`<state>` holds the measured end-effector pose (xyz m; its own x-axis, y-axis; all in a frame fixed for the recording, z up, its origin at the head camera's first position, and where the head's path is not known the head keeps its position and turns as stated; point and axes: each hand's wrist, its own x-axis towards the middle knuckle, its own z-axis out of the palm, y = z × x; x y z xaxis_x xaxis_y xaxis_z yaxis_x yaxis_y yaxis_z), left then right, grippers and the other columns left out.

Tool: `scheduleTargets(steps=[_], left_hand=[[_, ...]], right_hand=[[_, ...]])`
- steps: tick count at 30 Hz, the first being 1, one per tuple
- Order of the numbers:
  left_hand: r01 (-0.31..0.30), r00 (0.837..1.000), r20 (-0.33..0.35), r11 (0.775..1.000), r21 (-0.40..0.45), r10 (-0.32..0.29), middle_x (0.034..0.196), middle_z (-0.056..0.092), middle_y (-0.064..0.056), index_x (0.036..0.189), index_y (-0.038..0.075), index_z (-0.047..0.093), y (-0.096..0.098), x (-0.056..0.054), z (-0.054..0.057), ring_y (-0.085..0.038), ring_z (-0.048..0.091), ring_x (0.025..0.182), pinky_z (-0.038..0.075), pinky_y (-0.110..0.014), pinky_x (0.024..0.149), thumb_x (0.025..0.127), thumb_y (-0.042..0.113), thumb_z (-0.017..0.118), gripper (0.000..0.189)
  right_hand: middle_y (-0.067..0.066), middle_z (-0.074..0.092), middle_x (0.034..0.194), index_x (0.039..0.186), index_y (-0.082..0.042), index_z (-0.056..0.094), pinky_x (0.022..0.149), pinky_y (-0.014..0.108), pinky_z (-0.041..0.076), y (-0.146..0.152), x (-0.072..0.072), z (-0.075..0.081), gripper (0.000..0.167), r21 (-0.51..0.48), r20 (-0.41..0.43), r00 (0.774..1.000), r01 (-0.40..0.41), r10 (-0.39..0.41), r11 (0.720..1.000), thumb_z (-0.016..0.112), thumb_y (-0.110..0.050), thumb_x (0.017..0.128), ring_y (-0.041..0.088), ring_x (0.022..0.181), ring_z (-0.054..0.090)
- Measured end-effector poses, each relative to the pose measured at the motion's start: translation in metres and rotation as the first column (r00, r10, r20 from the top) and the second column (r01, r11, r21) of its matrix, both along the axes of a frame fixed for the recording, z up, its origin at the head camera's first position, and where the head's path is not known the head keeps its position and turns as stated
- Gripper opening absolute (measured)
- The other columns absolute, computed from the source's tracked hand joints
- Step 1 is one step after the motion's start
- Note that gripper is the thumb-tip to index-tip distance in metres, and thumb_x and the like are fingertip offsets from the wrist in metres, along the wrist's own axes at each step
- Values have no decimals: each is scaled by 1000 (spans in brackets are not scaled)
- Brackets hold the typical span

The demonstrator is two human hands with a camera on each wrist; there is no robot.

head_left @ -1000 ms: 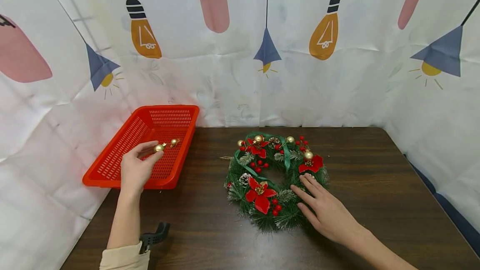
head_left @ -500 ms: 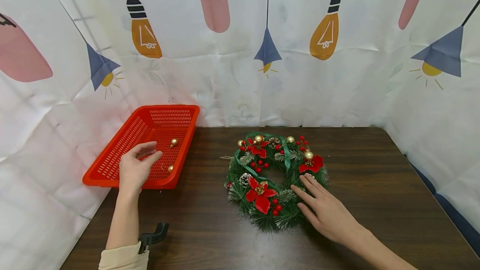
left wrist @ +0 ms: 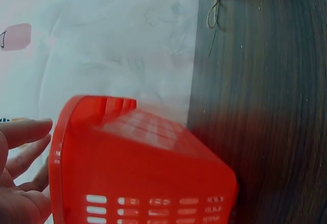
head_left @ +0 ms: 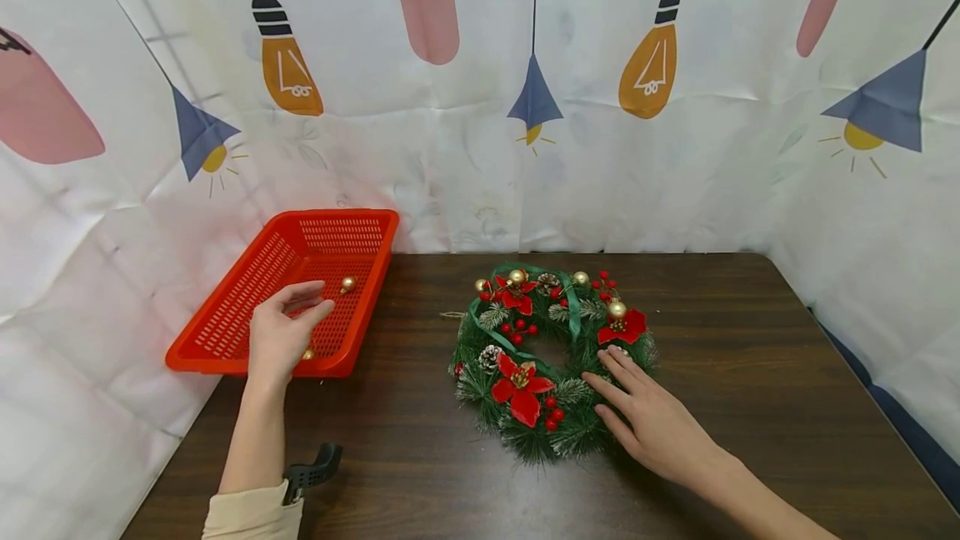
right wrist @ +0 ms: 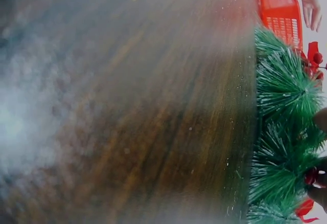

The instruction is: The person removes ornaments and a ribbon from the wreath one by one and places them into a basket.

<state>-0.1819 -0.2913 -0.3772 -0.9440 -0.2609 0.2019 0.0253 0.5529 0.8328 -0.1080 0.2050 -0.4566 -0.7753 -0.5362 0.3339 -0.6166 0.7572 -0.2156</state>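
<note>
My left hand (head_left: pixel 279 330) is over the red plastic basket (head_left: pixel 378 273), its fingers parted from the thumb and nothing between them. Two gold baubles are inside: one bauble (head_left: pixel 348 283) toward the back right, the other bauble (head_left: pixel 308 354) low down, just below the hand. From the left wrist, the fingers (left wrist: pixel 28 132) show beside the basket's rim. With fingers spread, my right hand (head_left: pixel 660 423) rests on the right side of a green Christmas wreath (head_left: pixel 480 390), which carries red poinsettias (head_left: pixel 519 390), pinecones, red berries, gold baubles and a green ribbon (head_left: pixel 573 315).
Both the basket and the wreath are on a dark wooden table (head_left: pixel 420 457), basket at the left, wreath near the middle. A white curtain (head_left: pixel 465 165) printed with lamps hangs behind and along both sides. A black strap (head_left: pixel 315 467) is on my left wrist.
My left hand has let go of a gold bauble, which dropped into the basket and rolled leftward below the hand. That hand has shifted slightly right. The right hand and wreath stay put.
</note>
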Motion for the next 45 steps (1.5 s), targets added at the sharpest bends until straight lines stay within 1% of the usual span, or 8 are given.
scheduleTargets(steps=[8, 19, 24, 28, 31, 37, 42, 45], left_hand=[[74, 997, -39, 997, 31, -73, 124, 67, -17, 132, 6, 68, 11, -6, -2, -10, 63, 103, 50, -11, 83, 99, 29, 73, 41], [131, 990, -57, 990, 48, -128, 124, 67, -11, 131, 8, 69, 23, -10, -2, -16, 65, 107, 52, -13, 85, 99, 28, 72, 38], [152, 986, -69, 987, 52, -148, 124, 67, -16, 131, 6, 68, 26, -12, -4, -21, 66, 106, 52, -13, 85, 99, 27, 72, 39], [160, 985, -75, 986, 50, -156, 125, 66, -19, 132, 6, 68, 28, -12, -6, -26, 65, 109, 52, -13, 85, 99, 27, 73, 40], [173, 982, -78, 984, 39, -170, 125, 66, -19, 132, 4, 67, 30, -13, -7, -28, 66, 109, 52, -13, 85, 99, 26, 73, 40], [201, 977, -78, 979, 26, -199, 123, 67, -16, 132, 4, 67, 34, -12, -9, -29, 68, 109, 52, -13, 84, 98, 24, 74, 40], [235, 967, -105, 972, 10, -232, 121, 68, -14, 128, 5, 69, 40, -13, -10, -27, 68, 107, 52, -13, 84, 96, 20, 76, 35], [264, 956, -129, 965, -2, -262, 119, 68, -14, 125, 5, 71, 45, -14, -12, -26, 66, 107, 51, -12, 85, 96, 18, 77, 33]], right_hand=[[22, 48, 153, 137, -7, 66, 100, 53, 50, 6, -4, -3, 45, -36, -47, 997, -68, 66, 997, 76, -15, 94, 41, 144, 38], [16, 48, 154, 135, -16, 68, 95, 40, 56, 25, -12, 0, 48, -106, -18, 983, -184, 184, 977, 79, -5, 89, 34, 145, 40], [19, 45, 155, 137, -13, 65, 108, 18, 40, 39, -22, -3, 53, -159, 23, 951, -302, 309, 940, 76, 3, 88, 35, 148, 33], [21, 43, 156, 139, -10, 63, 113, 15, 30, 50, -32, -3, 53, -215, 75, 910, -384, 407, 898, 71, 9, 90, 37, 150, 27], [24, 44, 154, 138, -9, 64, 112, 16, 31, 56, -38, -2, 57, -236, 45, 902, -408, 429, 882, 71, 15, 87, 38, 150, 29], [23, 46, 153, 140, -3, 61, 105, 8, 33, 55, -41, -3, 63, -245, -50, 957, -289, 286, 926, 71, 20, 82, 30, 146, 38], [19, 40, 158, 147, -3, 54, 92, 10, 36, 48, -33, -7, 58, -278, 31, 994, -92, 105, 956, 59, 13, 92, 30, 146, 39], [18, 39, 159, 147, -3, 54, 104, 26, 43, 44, -28, -8, 48, -303, 91, 996, 37, -10, 952, 54, 5, 100, 36, 143, 41]])
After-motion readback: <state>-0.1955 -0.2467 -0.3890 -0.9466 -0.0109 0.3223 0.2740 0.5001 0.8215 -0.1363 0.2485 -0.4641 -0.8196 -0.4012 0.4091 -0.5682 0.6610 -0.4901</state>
